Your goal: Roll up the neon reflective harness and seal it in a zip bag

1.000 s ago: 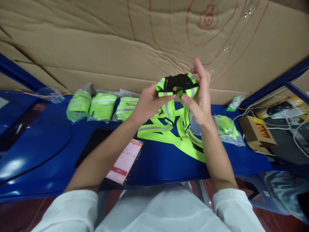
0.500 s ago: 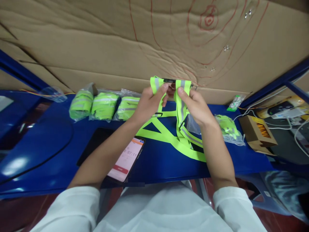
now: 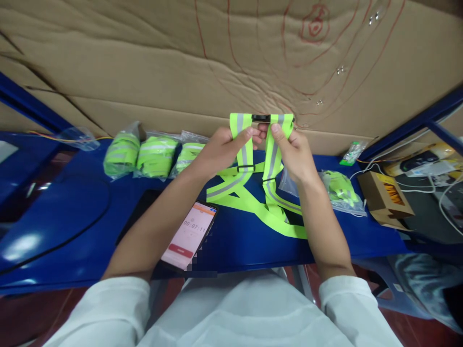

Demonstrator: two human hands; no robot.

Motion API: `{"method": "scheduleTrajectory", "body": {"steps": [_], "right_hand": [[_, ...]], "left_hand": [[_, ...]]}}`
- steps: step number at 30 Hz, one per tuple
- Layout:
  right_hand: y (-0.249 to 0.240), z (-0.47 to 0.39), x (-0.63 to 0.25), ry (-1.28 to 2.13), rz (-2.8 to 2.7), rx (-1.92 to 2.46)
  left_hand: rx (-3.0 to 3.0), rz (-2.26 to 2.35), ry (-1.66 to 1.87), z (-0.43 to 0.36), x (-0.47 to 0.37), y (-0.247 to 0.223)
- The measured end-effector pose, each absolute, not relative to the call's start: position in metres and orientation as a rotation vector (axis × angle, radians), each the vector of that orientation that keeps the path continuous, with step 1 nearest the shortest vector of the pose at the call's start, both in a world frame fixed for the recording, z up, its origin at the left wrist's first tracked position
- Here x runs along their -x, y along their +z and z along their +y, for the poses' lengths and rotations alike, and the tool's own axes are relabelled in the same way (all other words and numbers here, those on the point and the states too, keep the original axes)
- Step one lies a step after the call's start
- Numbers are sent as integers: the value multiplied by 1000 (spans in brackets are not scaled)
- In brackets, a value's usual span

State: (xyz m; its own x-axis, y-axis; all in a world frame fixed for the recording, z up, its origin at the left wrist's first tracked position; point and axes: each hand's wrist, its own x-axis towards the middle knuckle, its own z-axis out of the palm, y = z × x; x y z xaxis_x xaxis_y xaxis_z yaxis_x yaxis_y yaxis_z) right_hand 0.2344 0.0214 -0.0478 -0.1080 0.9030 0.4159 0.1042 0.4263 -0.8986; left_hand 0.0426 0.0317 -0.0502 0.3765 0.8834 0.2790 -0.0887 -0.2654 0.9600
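A neon-yellow reflective strap vest point(image 3: 249, 195) with grey stripes hangs from both hands over the blue table point(image 3: 72, 217). My left hand point(image 3: 220, 149) pinches the left strap near its top. My right hand point(image 3: 294, 154) pinches the right strap beside it. A black buckle point(image 3: 261, 117) joins the two strap tops above my fingers. The lower straps lie crossed on the table.
Three bagged folded vests point(image 3: 155, 154) line the table's back left, another bagged one point(image 3: 340, 190) lies at the right. A phone point(image 3: 190, 233) showing a timer rests on a dark tablet point(image 3: 139, 214). A small cardboard box point(image 3: 385, 200) and cables sit far right. A cardboard wall point(image 3: 181, 62) stands behind.
The buckle was cupped between both hands a second ago; now the straps are pulled up straight and side by side, with the buckle on top and both hands pinching below it.
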Motion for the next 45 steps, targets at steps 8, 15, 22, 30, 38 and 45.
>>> {"method": "scheduleTrajectory", "body": {"steps": [8,15,22,30,38,45], "right_hand": [[-57,25,-234,1021,-1550,950],[-53,21,-232,1031,-1751,1006],[-24,15,-260,534,-1940,954],[-16,2,-254,446,-1843,1065],[-23,5,-250,873,-1606,1095],[-30,15,-257,733,-1706,1084]], "left_hand": [[-1559,700,1120,28,-44,-49],[-1544,736,1114,27,-51,-55],[-1658,738,1066,25,-52,-58],[-1514,697,932,18,-52,-55],[-1550,739,682,10,-49,-43],[-1858,604,719,12,-49,-49]]}}
